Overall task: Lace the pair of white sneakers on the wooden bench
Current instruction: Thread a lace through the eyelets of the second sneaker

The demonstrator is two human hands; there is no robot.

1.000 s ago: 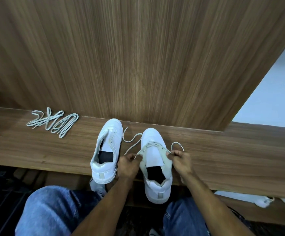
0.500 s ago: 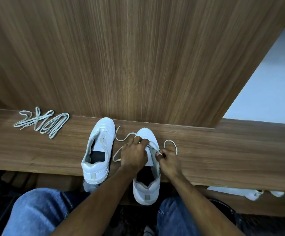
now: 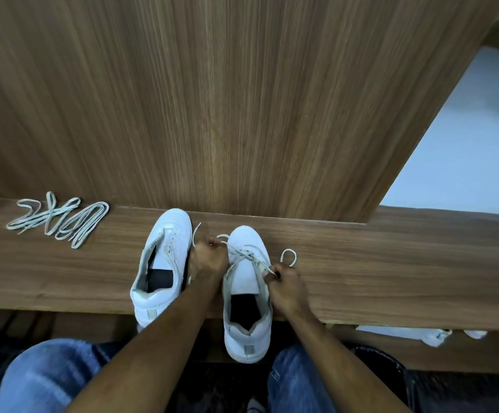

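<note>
Two white sneakers stand toe-away on the wooden bench (image 3: 391, 263), heels over its front edge. The left sneaker (image 3: 164, 263) has no lace. The right sneaker (image 3: 246, 293) has a pale lace (image 3: 245, 253) crossed through its front eyelets. My left hand (image 3: 208, 260) sits between the shoes and pinches the left lace end near the toe. My right hand (image 3: 284, 283) pinches the other end at the shoe's right side, where a loop (image 3: 289, 257) curls on the bench.
A loose spare lace (image 3: 60, 219) lies bundled on the bench at far left. A tall wood panel (image 3: 212, 99) rises right behind the shoes. More white shoes (image 3: 415, 333) sit on a lower shelf at right. My jeans-clad knees fill the bottom.
My left hand has come off the top of the right sneaker and moved left, drawing its lace end outward. My right hand shifted right and down with the other end.
</note>
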